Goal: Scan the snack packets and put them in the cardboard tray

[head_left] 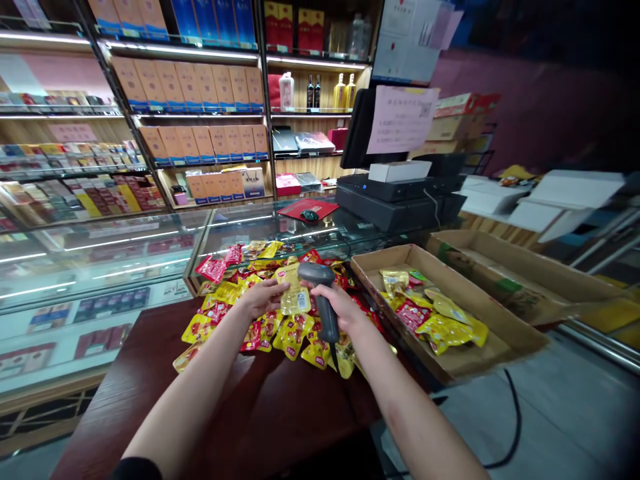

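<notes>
My left hand is closed on the edge of a yellow snack packet, whose back with a barcode faces up. Wrapped round the handle of a dark grey barcode scanner is my right hand. The scanner's head is beside the packet's upper right corner, and its cable hangs down toward the table. Beneath both hands spreads a pile of yellow and red snack packets on the dark red-brown table. Parts of the pile are hidden by my hands and the scanner.
Right of the pile stands an open cardboard box with several packets inside, and another cardboard box lies behind it. A glass counter carries a mouse on a red pad, a cash drawer and a monitor. Stocked shelves line the back.
</notes>
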Available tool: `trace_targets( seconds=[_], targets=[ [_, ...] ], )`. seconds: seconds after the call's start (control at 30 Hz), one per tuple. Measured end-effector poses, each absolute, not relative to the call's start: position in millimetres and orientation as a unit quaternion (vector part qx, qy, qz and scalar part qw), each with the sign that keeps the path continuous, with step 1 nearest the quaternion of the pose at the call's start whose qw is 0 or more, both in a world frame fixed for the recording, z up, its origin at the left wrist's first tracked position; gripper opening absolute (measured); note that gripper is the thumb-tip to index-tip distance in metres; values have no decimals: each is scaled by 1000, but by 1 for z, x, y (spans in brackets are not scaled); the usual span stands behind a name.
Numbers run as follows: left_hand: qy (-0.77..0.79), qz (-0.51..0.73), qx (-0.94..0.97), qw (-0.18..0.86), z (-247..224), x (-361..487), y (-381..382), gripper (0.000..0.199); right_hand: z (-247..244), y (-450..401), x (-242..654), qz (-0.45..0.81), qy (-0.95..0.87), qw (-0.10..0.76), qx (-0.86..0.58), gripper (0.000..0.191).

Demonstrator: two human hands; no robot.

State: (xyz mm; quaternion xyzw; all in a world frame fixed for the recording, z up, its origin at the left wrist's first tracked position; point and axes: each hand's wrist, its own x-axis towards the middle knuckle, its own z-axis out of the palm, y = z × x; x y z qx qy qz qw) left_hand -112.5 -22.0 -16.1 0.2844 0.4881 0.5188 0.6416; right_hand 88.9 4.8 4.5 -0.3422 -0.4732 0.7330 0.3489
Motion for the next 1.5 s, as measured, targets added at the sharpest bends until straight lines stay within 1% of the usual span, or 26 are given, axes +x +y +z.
trace_targets(
  seconds=[0.07,0.23,0.37,0.47,0.57,0.73,1.0,1.3,1.5],
  targets=[
    [500,509,289,638,-12,-115,-21,43,5,4,90,707,-503,357,-347,25],
    [552,524,279,585,-1,-126,-7,42,4,-13,90,606,-597,370,-374,19],
    [568,531,281,562,8,-132,4,43,1,-32,82,652,-577,335,-362,18],
    [566,537,292,554,15,-132,6,41,-7,-42,76,643,-589,311,-378,11],
    [562,541,296,551,20,-131,4,40,-15,-49,72,609,-608,325,-392,9],
    [569,538,303,544,19,-132,2,40,-14,-60,70,584,-613,328,-418,14],
    [576,537,292,543,13,-134,1,37,-14,-64,70,562,-625,351,-413,18],
    [582,535,296,537,18,-130,-2,35,-22,-64,72,541,-651,346,-404,19],
    [579,530,296,544,14,-133,0,44,-15,-65,72,591,-597,353,-411,14]
  ],
)
